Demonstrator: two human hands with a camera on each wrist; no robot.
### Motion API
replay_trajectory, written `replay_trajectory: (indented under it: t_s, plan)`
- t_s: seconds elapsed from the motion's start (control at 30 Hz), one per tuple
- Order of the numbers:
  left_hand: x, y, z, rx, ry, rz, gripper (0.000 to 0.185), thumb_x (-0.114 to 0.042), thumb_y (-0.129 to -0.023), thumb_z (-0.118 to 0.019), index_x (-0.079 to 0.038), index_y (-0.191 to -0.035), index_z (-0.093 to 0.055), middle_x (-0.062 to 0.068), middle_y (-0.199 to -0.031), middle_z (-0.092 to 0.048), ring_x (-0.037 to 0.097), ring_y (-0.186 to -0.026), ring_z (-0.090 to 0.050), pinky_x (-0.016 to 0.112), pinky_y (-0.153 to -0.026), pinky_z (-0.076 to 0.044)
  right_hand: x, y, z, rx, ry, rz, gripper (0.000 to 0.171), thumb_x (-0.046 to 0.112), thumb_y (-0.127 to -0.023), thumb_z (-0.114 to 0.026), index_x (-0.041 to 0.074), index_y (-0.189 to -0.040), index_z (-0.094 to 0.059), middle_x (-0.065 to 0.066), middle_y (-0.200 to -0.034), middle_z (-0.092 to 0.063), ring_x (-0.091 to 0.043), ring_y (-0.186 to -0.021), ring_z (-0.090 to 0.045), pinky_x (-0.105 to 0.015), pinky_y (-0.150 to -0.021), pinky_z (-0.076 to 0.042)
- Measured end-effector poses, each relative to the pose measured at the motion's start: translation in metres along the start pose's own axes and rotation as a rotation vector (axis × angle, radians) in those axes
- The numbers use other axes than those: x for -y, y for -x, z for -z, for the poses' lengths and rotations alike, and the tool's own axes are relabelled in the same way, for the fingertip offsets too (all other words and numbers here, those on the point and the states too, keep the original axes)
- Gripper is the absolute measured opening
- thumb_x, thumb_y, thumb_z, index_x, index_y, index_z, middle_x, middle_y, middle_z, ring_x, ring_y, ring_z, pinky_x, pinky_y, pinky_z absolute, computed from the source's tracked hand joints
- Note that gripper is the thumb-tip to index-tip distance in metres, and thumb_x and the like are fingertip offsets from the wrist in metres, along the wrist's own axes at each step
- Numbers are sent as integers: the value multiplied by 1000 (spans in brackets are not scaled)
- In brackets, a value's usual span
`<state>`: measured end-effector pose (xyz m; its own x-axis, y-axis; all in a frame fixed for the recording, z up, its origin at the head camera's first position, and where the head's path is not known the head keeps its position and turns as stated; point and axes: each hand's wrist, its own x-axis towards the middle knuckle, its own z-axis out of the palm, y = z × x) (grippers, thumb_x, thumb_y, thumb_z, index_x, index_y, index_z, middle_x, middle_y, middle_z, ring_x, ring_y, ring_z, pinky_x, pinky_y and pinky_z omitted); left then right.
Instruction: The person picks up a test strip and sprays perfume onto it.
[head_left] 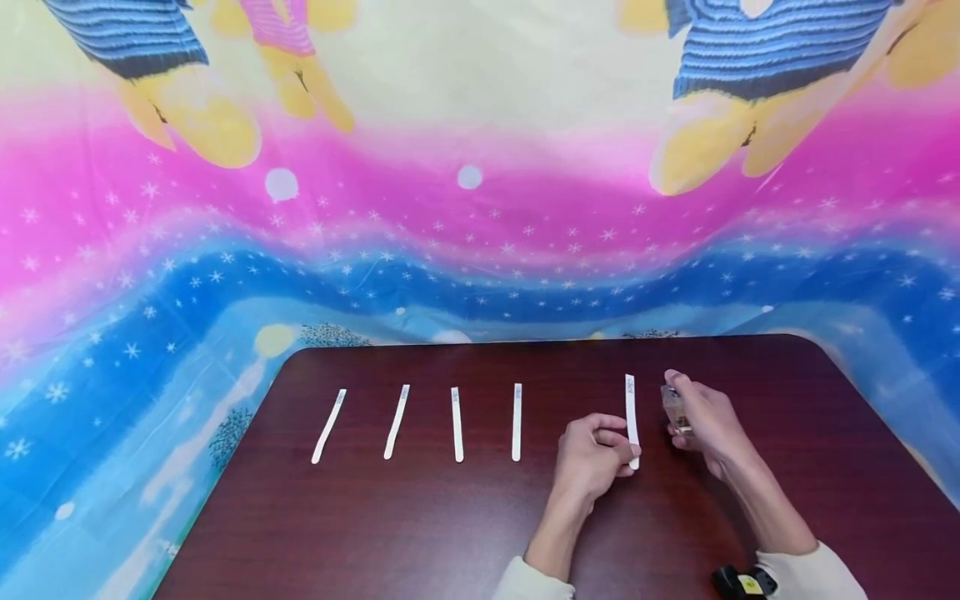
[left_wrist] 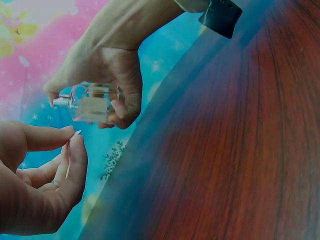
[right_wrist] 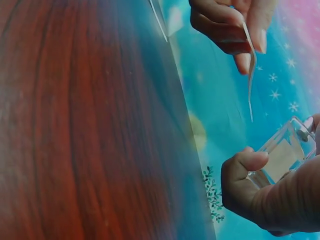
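Observation:
My left hand pinches the lower end of a white paper test strip between thumb and finger, above the table. In the right wrist view the strip shows edge-on and slightly bent. To its right, my right hand grips a clear glass spray bottle, which looks like perfume. The left wrist view shows the index finger on top of the bottle's silver nozzle, which points toward the left hand. Strip and bottle are apart. Whether any spray is in the air cannot be seen.
Several more white strips lie spaced in a row on the dark wooden table, among them a strip left of my left hand. A black device is at the right sleeve. A patterned cloth hangs behind the table.

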<state>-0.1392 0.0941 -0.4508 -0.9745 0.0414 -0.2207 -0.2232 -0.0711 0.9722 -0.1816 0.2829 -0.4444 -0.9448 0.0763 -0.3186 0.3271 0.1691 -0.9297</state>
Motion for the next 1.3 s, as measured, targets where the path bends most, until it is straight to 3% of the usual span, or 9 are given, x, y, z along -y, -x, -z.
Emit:
replay_trajectory:
  t_s: [0.37, 0.8, 1.1, 1.3]
  plan:
    - [-2, 1, -3, 6, 18, -1, 31, 13, -82, -80, -10, -102, -78, 1, -74, -71, 10, -60, -68, 27, -58, -64, 0, -1, 2, -24, -80, -19, 71, 61, -109, -46, -5, -134, -46, 1, -91, -57, -9, -67, -60, -24, -53, -59]
    - [-4, 1, 1, 8, 14, -1, 28, 12, -84, -79, -8, -104, -78, 2, -74, -72, 9, -61, -69, 27, -58, -65, 5, -1, 4, -15, -109, -38, 74, 59, -110, -42, -7, -142, -41, -1, -99, -59, -10, -67, -60, -24, -51, -56]
    - [-2, -2, 5, 18, 30, -4, 29, 14, -83, -77, -4, -104, -79, 3, -75, -72, 8, -61, -67, 26, -59, -65, 5, 2, 2, 39, -101, -13, 72, 62, -111, -37, -4, -138, -44, 0, -101, -59, -12, -72, -61, -25, -57, -58]
    - [-1, -5, 8, 11, 20, 4, 28, 13, -83, -79, -6, -104, -79, 2, -75, -73, 8, -61, -67, 26, -60, -65, 6, 5, 3, 59, -118, 23, 64, 65, -110, -38, 5, -127, -50, 1, -102, -60, -12, -75, -61, -26, -61, -59]
